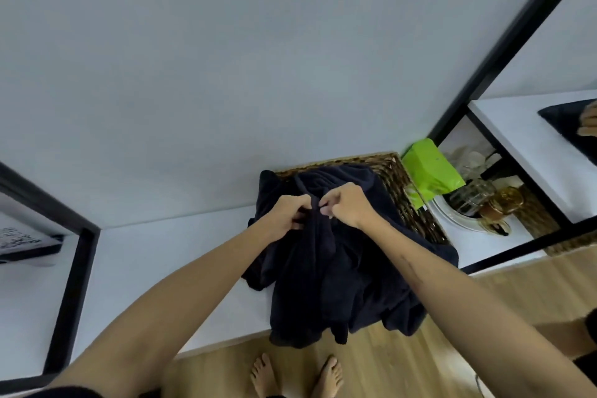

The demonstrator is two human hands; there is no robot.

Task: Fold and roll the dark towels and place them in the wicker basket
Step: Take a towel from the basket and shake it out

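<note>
While both hands pinch the dark towels at one bunched ridge, the cloth is far from flat, and that is where trouble could start. The left hand [289, 212] and the right hand [344, 203] sit almost knuckle to knuckle, fingers curled into the fabric near the far middle of the heap. The towels [339, 268] lie crumpled, part draped over the wicker basket [395, 178] at the far side, part spilling over the near edge of the table [168, 255] and hanging toward the floor.

Lifting from so narrow a grip would probably raise a twisted bundle, not a clean edge, so any fold made from it may come out crooked. I cannot tell how many towels are in the heap; if several are tangled, pulling one could drag the others off the near edge onto the floor. Cloth caught on the basket rim might also tug the basket along.

The table is white and smooth, set against a plain pale wall. A green packet [429, 171] stands just right of the basket, and beyond it glass jars [475, 197] and a white plate [452, 216] sit close enough for a swinging towel to knock. Black frame bars cross on the left and right. Light wooden flooring [403, 365] shows below, with bare feet [297, 375] near the table edge.
</note>
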